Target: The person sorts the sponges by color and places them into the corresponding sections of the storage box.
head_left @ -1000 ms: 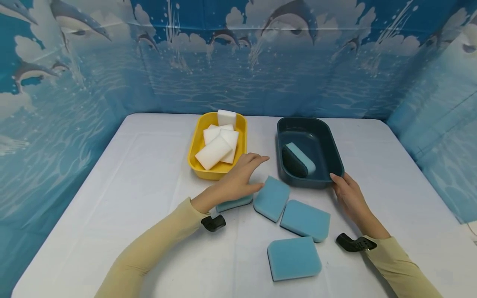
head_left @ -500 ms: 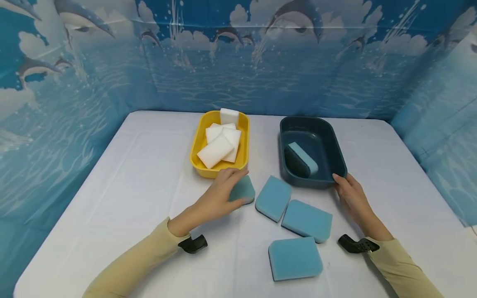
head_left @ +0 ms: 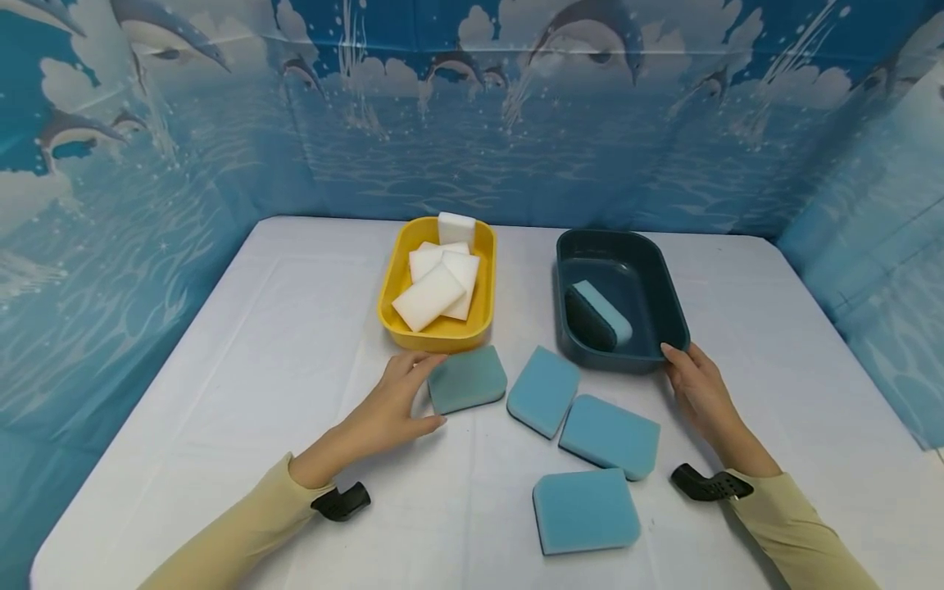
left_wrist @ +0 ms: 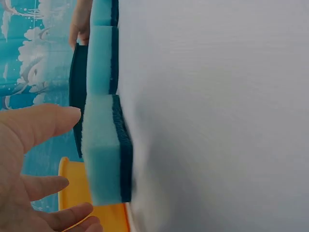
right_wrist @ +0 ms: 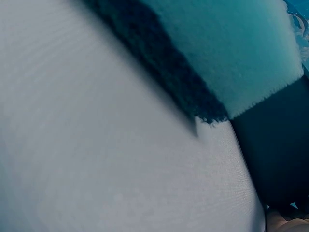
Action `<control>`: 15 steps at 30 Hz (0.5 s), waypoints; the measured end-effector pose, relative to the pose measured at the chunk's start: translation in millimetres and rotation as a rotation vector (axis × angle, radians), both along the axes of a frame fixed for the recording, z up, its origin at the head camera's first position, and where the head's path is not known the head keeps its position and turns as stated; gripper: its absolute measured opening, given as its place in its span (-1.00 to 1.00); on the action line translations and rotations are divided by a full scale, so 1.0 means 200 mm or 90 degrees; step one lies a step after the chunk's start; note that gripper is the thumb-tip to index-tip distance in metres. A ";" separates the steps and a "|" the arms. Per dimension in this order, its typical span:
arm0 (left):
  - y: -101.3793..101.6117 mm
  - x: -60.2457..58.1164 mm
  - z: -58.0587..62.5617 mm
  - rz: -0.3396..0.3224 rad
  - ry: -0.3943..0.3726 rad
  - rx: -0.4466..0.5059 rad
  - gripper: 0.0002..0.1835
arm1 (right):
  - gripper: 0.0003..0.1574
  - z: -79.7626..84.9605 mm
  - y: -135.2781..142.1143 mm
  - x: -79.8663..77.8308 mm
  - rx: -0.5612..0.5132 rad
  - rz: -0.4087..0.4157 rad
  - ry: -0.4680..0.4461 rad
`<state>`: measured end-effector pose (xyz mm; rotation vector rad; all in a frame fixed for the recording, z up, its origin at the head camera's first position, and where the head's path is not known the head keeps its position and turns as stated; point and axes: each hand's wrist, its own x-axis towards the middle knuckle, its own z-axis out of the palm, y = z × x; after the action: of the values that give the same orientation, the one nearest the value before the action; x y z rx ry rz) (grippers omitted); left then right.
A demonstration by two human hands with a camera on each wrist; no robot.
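My left hand [head_left: 383, 410] is just left of a blue scouring sponge [head_left: 468, 379], its thumb and fingers spread apart and holding nothing. In the left wrist view, the sponge [left_wrist: 104, 152] stands beside the spread fingers [left_wrist: 46, 186], dark scouring side against the tablecloth. With thumb on the rim, my right hand [head_left: 696, 389] grips the near right corner of a dark blue bin [head_left: 656, 287]. One sponge [head_left: 597, 315] leans on its side inside that bin. Only a bit of the right hand shows in the right wrist view, beneath the dark bin [right_wrist: 275, 140].
A yellow bin [head_left: 487, 279] with several white sponges [head_left: 431, 295] stands at the back, left of centre. More blue scouring sponges lie flat on the white table: one [head_left: 544, 392] near the dark bin, another [head_left: 610, 436] beside it, and one [head_left: 586, 512] nearest the front.
My left hand has moved left and toward me, from over the left blue sponge to beside it, uncovering the sponge. My right hand keeps its grip on the dark bin.
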<state>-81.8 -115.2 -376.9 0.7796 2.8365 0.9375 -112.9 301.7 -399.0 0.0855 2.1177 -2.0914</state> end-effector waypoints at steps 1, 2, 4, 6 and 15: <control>0.00 0.00 0.00 -0.002 -0.007 -0.002 -0.18 | -0.02 0.00 0.00 0.00 -0.001 -0.001 0.000; -0.01 -0.01 -0.01 -0.003 -0.013 -0.004 -0.16 | -0.02 0.00 0.00 0.00 -0.003 -0.002 0.001; -0.01 -0.02 -0.02 -0.003 -0.023 -0.007 -0.15 | -0.02 0.00 0.00 0.00 -0.001 -0.004 0.000; 0.00 -0.03 -0.03 -0.002 -0.032 -0.012 -0.15 | -0.01 0.01 0.00 0.01 -0.001 -0.005 -0.002; 0.03 -0.06 -0.07 -0.002 -0.034 -0.018 -0.15 | -0.01 0.01 0.00 0.01 0.008 -0.006 -0.011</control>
<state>-94.0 -110.1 -391.2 0.7447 2.7947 0.9025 -110.4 301.2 -397.3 0.1160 2.1243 -2.0759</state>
